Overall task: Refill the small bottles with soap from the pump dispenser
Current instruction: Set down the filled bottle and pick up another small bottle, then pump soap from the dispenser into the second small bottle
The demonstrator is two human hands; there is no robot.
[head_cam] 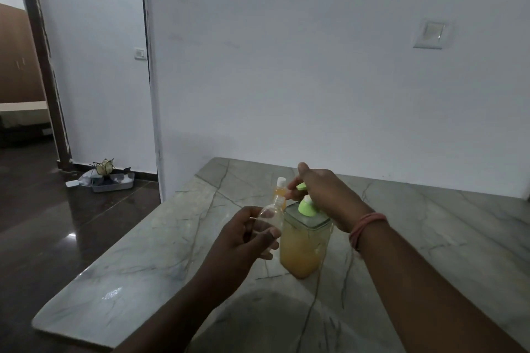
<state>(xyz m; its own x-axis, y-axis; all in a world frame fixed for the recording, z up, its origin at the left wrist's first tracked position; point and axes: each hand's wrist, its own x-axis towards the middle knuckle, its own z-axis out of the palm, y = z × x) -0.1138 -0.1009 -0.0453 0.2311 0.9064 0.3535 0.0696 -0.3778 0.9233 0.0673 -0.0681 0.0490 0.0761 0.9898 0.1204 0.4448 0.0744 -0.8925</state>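
Note:
A clear square pump dispenser (pixel 302 249) holding orange soap stands on the marble counter (pixel 160 261); its pump head (pixel 306 207) is light green. My right hand (pixel 324 195) rests on top of the pump, fingers over the green spout. My left hand (pixel 243 233) grips a small clear bottle (pixel 271 215), uncapped and tilted, with its mouth just under the spout. A second small bottle (pixel 280 189), orange-filled with a white cap, stands upright behind it.
A white wall runs close behind the counter. The counter's left edge drops to a dark floor, where a grey tray (pixel 113 182) with small items sits by the doorway. A switch plate (pixel 433 33) is on the wall.

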